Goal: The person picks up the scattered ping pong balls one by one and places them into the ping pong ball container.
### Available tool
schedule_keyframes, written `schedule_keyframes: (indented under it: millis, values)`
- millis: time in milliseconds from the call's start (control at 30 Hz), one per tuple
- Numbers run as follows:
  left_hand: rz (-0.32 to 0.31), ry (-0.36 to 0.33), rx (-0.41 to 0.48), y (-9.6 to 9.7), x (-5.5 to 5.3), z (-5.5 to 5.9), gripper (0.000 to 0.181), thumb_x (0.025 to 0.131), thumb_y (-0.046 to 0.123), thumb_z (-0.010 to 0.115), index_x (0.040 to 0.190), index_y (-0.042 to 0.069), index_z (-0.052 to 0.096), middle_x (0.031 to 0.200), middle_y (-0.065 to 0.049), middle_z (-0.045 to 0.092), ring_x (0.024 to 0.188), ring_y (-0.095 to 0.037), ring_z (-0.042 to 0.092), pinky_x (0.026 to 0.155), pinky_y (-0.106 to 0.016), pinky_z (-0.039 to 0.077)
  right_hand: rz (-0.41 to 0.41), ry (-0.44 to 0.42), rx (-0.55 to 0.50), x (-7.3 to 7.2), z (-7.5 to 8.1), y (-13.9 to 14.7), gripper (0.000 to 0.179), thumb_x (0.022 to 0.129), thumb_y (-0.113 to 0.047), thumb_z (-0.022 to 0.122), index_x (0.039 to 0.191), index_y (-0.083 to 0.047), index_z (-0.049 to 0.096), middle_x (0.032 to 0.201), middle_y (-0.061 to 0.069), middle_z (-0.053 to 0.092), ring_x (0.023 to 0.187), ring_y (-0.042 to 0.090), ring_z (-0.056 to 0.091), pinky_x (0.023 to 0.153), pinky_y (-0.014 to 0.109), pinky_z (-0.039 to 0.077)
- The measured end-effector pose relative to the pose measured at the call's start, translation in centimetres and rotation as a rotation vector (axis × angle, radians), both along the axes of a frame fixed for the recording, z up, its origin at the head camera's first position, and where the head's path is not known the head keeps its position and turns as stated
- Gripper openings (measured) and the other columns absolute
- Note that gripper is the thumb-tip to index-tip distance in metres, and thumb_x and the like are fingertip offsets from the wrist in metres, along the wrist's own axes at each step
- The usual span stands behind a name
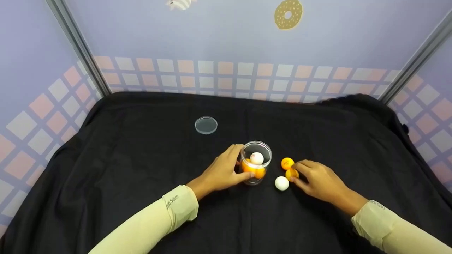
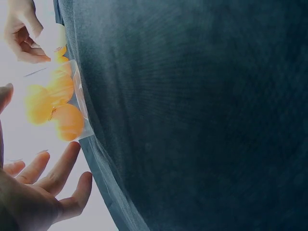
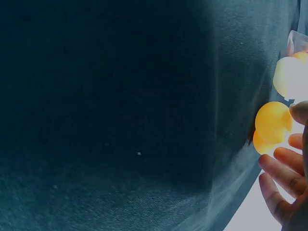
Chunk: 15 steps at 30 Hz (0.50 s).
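On black-draped tabletop, gripping jar of balls with left fingers; pinching orange ball in right fingers, beside second orange ball, white ball.

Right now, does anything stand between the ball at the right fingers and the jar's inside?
Low down, the clear jar's wall bars the orange ping-pong ball, with a white ball alongside; nothing visible covers the open rim.

Balls sit in a jar; right of it, on the cloth, lie three loose balls, perhaps touching; behind the jar, leftward, a lid.
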<state>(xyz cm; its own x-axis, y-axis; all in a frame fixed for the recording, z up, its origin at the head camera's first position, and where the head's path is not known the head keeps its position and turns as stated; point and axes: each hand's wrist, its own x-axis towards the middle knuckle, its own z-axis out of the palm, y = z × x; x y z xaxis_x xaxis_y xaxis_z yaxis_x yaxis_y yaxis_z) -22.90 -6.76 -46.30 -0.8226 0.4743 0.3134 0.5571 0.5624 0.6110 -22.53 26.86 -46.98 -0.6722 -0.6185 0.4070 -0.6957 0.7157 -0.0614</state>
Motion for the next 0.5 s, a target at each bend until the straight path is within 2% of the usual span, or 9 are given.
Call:
schedule_keyframes:
  millis: [167, 500]
  values:
    - [-0.003, -0.006, 0.010, 0.00, 0.05, 0.08, 0.075, 0.085, 0.046, 0.080, 0.142, 0.010, 0.046, 0.133, -0.006, 0.056, 0.116, -0.016, 0.060, 0.095, -0.027, 0.057, 0.016, 0.005, 0.003, -0.02, -0.48, -0.08, 0.025, 0.086, -0.032, 0.082, 0.103, -0.017, 0.072, 0.098, -0.002, 0.071, 0.083, 0.014, 0.068, 0.071, 0.036, 0.059]
    - [0.000, -0.012, -0.002, -0.04, 0.09, 0.18, 0.076, 0.085, 0.047, 0.080, 0.142, 0.011, 0.046, 0.133, -0.007, 0.056, 0.115, -0.016, 0.061, 0.095, -0.026, 0.056, 0.004, -0.029, 0.019, 0.10, -1.03, -0.26, 0.029, 0.084, -0.030, 0.083, 0.109, -0.018, 0.072, 0.096, -0.004, 0.069, 0.078, 0.011, 0.064, 0.070, 0.035, 0.058]
